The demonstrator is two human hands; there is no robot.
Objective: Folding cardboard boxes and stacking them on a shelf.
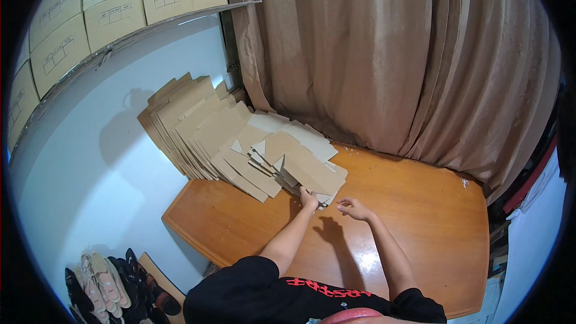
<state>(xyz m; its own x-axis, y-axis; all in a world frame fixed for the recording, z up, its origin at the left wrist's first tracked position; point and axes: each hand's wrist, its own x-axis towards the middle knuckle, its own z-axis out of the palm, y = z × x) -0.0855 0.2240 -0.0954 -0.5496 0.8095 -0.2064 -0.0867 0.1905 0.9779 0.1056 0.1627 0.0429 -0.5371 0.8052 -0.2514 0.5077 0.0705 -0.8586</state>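
Note:
My left hand (308, 199) is closed on the near corner of a flattened cardboard box (313, 175), the top one at the front of a pile. That box tilts slightly, its brown side facing up. Just to the right, my right hand (355, 209) hovers over the table with curved fingers apart and nothing between them. Beneath and behind the held box lie more flat cardboard pieces (279, 144), some with pale sides showing. A long row of overlapping flattened boxes (195, 123) leans away to the far left against the wall.
The glossy wooden table (414, 222) carries the cardboard. Brown curtains (360, 54) hang along its far edge. At upper left, a shelf (150, 27) holds several closed cartons (114, 12). Shoes (108, 285) stand at lower left beside the table.

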